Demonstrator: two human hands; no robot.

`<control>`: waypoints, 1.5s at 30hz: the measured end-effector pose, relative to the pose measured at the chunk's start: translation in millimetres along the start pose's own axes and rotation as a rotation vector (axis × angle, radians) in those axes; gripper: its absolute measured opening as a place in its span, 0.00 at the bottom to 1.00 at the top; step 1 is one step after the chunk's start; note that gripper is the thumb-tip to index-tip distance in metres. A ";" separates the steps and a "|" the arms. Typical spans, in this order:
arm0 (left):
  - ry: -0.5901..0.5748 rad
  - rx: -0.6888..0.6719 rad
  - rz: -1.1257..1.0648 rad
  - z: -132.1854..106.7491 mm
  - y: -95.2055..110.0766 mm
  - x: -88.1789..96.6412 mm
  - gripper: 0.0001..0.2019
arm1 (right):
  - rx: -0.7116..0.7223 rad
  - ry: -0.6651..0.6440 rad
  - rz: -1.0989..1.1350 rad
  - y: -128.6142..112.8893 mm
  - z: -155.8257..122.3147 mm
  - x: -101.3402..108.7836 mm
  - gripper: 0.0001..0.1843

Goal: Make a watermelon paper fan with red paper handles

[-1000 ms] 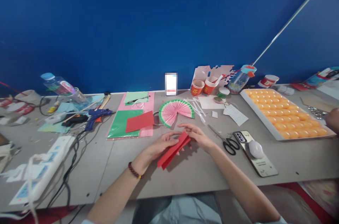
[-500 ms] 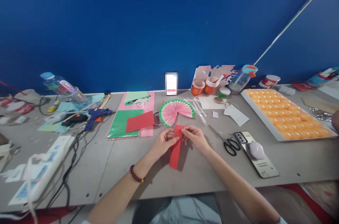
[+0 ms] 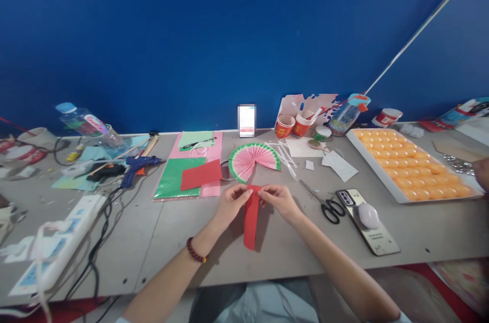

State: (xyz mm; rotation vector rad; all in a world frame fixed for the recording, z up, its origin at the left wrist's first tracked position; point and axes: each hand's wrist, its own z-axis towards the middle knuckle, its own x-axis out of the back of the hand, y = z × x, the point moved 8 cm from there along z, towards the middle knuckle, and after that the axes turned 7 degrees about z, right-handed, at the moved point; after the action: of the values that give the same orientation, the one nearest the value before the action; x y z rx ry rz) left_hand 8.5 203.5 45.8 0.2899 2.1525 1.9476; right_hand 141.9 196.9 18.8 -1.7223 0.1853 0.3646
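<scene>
A strip of red paper (image 3: 250, 226) hangs toward me over the grey table. My left hand (image 3: 232, 203) pinches its upper left edge between thumb and fingers. At the upper right edge my right hand (image 3: 279, 200) grips the same strip, its fingertips partly behind the paper. Just beyond the hands lies a pleated paper fan (image 3: 253, 160) coloured like a watermelon slice, pink with a green rim. Left of it, a red paper piece (image 3: 201, 175) rests on a green paper pack (image 3: 178, 180).
Black-handled scissors (image 3: 331, 209) lie right of my hands, beside a phone (image 3: 369, 231) with a white rounded object on it. A tray of orange balls (image 3: 416, 170) stands farther right. At left are a blue glue gun (image 3: 139, 166) and a power strip (image 3: 57, 246).
The red strip's upper end has come slightly down and toward me, and the strip hangs straighter. Both hands have lowered a little and still hold it.
</scene>
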 end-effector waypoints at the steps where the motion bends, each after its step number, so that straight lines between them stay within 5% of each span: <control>1: -0.001 0.001 -0.002 0.1 0.0 -0.2 0.13 | 0.001 0.004 0.004 0.4 0.0 0.3 0.15; 17: -0.019 0.002 -0.029 2.1 -3.4 0.4 0.15 | 0.025 -0.021 0.065 1.4 -1.7 -2.5 0.14; 33: -0.207 0.115 -0.198 -3.3 -9.7 -13.6 0.14 | 0.063 -0.098 0.165 0.1 -5.2 -6.5 0.12; 45: -0.135 0.104 -0.137 -0.9 -14.4 -7.7 0.14 | 0.072 -0.065 0.115 -3.8 -5.0 -4.4 0.15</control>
State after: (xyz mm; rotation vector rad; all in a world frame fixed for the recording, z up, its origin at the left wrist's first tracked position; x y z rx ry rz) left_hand 15.7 198.9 31.8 0.2748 2.1310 1.6959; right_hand 139.7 192.4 24.6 -1.6307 0.2485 0.4923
